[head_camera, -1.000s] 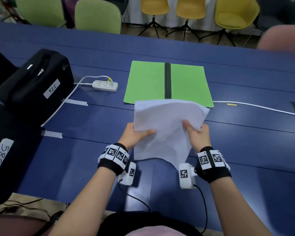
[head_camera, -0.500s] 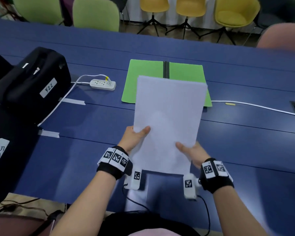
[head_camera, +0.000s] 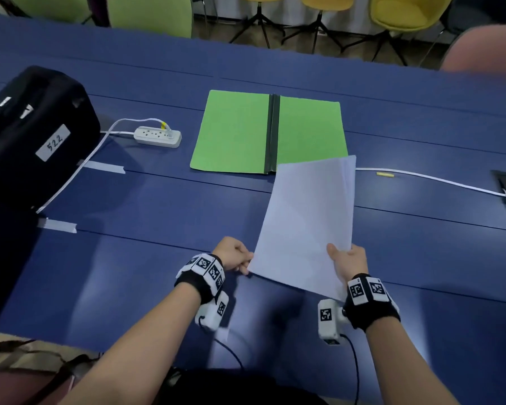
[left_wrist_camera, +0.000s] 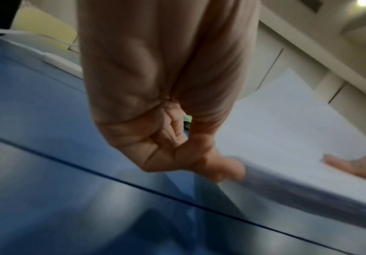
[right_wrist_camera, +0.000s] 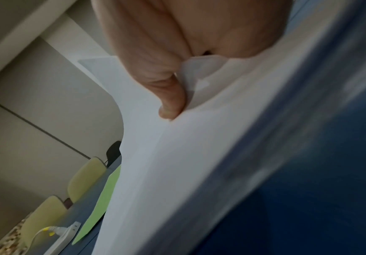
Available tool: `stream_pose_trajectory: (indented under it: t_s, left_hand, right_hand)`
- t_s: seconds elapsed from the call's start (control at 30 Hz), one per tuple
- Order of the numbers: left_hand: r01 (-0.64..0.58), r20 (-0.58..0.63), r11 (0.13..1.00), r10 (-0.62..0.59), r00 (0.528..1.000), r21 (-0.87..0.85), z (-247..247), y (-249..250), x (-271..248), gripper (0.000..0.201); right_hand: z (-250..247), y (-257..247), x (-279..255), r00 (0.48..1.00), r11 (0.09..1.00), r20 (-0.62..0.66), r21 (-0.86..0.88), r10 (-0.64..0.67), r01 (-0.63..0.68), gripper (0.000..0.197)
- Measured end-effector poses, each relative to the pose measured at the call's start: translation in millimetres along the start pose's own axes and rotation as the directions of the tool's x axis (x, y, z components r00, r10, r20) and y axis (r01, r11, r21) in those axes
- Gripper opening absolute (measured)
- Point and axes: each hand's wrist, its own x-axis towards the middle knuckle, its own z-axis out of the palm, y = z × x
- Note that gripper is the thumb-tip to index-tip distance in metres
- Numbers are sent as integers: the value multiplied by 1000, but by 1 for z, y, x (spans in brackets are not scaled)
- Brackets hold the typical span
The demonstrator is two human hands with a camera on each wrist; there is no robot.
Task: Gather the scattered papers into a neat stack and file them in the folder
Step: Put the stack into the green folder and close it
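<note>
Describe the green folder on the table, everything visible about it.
The green folder lies open and flat on the blue table, two matte, card-like panels joined by a dark spine strip down the middle. Nothing is filed in it yet. A power strip sits apart to its left. The far corner of the paper stack, gripped by the right hand, overlaps its right panel's near corner in the head view; whether they touch is unclear.

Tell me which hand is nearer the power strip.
Left. The left hand is nearer the power strip, which lies ahead to its left; the right hand holds the papers farther right.
</note>
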Motion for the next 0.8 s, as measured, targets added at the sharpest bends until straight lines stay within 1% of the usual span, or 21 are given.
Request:
stream_pose_trajectory:
  t_s: [0.07,0.1,0.13,0.17,0.2,0.23,0.3,0.37,0.43,0.47,0.5,0.57,0.6,0.67,0.73,0.8]
  left_hand:
    - [22,-130,1000,-21,991,10,-2,12,14,23]
    - [11,-206,999,-1,979,49,-4,19,23,24]
    - [-5,-271,991,41,962,133,-6,27,31,25]
    - [-15,-310,967,96,946,253,-8,35,38,23]
    - [-20,-327,924,155,932,383,-9,44,44,18]
    - [-30,-317,856,224,921,515,-9,52,52,18]
    - [-24,-265,688,311,913,725,-5,68,72,34]
    - [-47,-206,565,376,903,824,-3,86,93,49]
    - [-71,-156,474,423,892,878,-3,102,117,64]
    - [-81,-135,437,441,887,896,-3,110,128,67]
    - [-88,-119,403,460,880,911,-3,117,137,66]
    - [-110,-84,360,482,872,926,-4,130,151,56]
    - [-125,-59,345,478,876,930,-5,133,157,54]
    - [-145,-7,310,440,898,940,-6,135,167,60]
    - [-158,14,309,421,907,938,-6,133,169,62]
    - [-181,15,331,449,894,926,-4,126,162,59]
  right_hand:
    - [-7,-7,11,999,1000,-33,16,-13,14,20]
    - [-10,-10,16,999,999,-48,31,-18,20,21]
    - [-12,-13,20,998,998,-57,53,-18,21,21]
    - [-14,-15,23,998,997,-63,77,-17,21,20]
    - [-15,-16,26,998,995,-67,100,-15,21,18]
    - [-16,-16,29,997,993,-71,118,-15,24,16]
    - [-19,-16,38,996,991,-85,133,-15,26,10]
    - [-23,-18,47,995,991,-99,130,-18,31,7]
    - [-28,-25,54,993,990,-111,130,-31,46,8]
    - [-30,-28,57,992,989,-119,137,-46,62,7]
    - [-33,-32,59,991,986,-119,151,-57,74,6]
    - [-36,-39,62,992,982,-103,167,-75,92,8]
    - [-36,-40,63,992,981,-99,170,-80,96,8]
    - [-37,-41,64,992,980,-101,176,-77,94,6]
    - [-37,-40,63,992,979,-103,181,-73,91,12]
    - [-39,-39,61,993,979,-102,188,-62,80,14]
